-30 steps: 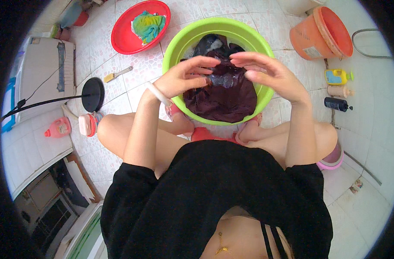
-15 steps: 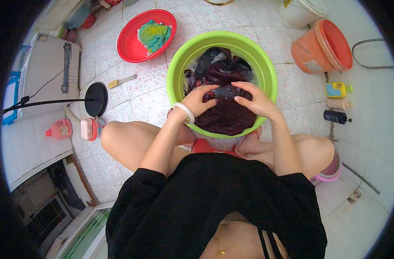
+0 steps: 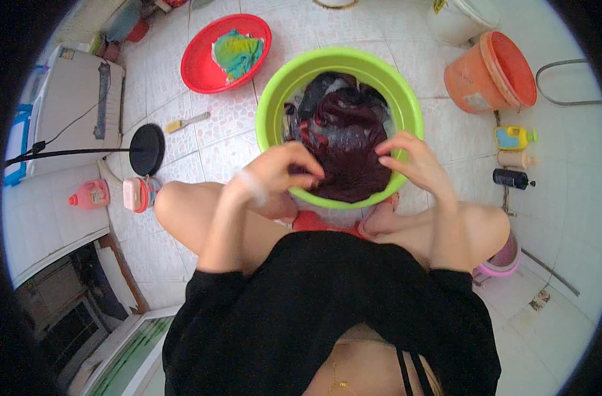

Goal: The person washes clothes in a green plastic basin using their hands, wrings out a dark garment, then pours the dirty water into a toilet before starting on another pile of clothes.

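Dark maroon wet clothes [image 3: 350, 132] lie bunched in a lime-green basin [image 3: 406, 99], with a little suds and water around them. Over the basin's near left rim hovers my left hand [image 3: 284, 166], its fingers curved and thumb apart, slightly blurred. A white band [image 3: 253, 186] circles that wrist. My right hand [image 3: 411, 160] is at the near right rim, thumb and fingers spread, fingertips close to the cloth's edge. Neither hand shows cloth gripped in it. Whether the fingertips touch the cloth is hard to make out.
Beyond the basin to the left sits a red basin [image 3: 198, 66] holding a green-yellow cloth [image 3: 238, 53]. An orange bucket [image 3: 472, 79] stands at the right, near several bottles [image 3: 512, 137] along the wall. A brush [image 3: 185, 123] and a black round base [image 3: 147, 150] are on the tiles at left.
Both hands have lifted off the middle of the clothes and moved apart, the left toward the near left rim, the right toward the right rim. The clothes look shifted and more bunched.
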### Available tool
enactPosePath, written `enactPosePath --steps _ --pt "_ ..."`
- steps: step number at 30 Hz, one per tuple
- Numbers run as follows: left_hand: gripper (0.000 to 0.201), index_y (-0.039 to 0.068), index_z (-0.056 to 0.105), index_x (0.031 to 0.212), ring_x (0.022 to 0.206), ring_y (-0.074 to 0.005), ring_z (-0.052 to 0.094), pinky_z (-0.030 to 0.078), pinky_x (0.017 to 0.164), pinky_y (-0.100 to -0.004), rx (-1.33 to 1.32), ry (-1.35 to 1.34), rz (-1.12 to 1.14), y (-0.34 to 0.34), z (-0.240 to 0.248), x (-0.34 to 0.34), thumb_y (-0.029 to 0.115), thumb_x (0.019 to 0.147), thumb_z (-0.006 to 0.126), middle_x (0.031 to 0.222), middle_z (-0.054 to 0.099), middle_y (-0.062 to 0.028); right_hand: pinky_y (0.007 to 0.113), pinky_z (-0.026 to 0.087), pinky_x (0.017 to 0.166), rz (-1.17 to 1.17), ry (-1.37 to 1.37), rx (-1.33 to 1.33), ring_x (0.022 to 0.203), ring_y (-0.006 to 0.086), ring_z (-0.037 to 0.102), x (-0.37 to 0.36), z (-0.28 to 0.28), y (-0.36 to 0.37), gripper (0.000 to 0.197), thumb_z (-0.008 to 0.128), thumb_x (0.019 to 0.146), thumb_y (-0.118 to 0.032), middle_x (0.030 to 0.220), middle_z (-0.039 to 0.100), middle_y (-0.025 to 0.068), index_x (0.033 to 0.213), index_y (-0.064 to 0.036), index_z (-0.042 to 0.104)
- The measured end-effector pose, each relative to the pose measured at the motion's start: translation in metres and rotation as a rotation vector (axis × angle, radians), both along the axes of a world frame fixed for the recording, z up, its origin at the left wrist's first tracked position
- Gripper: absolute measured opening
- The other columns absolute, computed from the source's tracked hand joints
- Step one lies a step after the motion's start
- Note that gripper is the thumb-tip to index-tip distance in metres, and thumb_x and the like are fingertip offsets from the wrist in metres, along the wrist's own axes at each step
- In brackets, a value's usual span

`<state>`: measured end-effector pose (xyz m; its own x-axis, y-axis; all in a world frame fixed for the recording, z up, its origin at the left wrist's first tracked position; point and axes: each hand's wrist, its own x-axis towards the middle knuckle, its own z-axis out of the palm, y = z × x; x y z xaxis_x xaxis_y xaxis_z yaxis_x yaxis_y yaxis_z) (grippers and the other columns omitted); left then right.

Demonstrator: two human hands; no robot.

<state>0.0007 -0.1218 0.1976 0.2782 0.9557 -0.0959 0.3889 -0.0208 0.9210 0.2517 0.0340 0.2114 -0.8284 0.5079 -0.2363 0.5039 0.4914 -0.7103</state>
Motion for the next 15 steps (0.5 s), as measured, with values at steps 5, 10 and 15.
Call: enactPosePath --steps 5,10,15 --pt "0.015 0.002 0.064 0.087 0.075 -0.0134 0.054 0.045 0.065 -0.0253 0.197 -0.451 -0.336 -0.087 0.161 -0.036 0.011 0.077 0.058 0.082 0.055 -0.0063 0.030 0.040 0.072 0.331 0.352 -0.266 0.078 0.0167 0.053 0.064 0.160 -0.016 0.015 0.066 0.068 -0.010 0.081 0.058 0.0063 0.080 -0.0036 0.061" --pt "0.017 0.008 0.067 0.081 0.065 -0.0087 0.055 0.044 0.060 -0.0196 0.546 -0.593 -0.885 -0.116 0.226 -0.027 0.008 0.081 0.050 0.084 0.062 -0.0027 0.028 0.034 0.061 0.807 0.547 -0.133 0.069 0.0158 0.052 0.101 0.238 -0.055 0.008 0.061 0.070 -0.009 0.073 0.057 0.0063 0.075 -0.0030 0.061" --pt "0.016 0.006 0.060 0.071 0.063 -0.0096 0.047 0.036 0.054 -0.0239 0.752 -0.422 -0.780 -0.156 0.252 -0.002 0.001 0.076 0.045 0.074 0.052 -0.0016 0.027 0.028 0.051 1.124 0.726 -0.045 0.061 0.0149 0.051 0.089 0.266 -0.097 0.006 0.057 0.073 -0.007 0.065 0.055 0.0062 0.070 -0.0023 0.060"
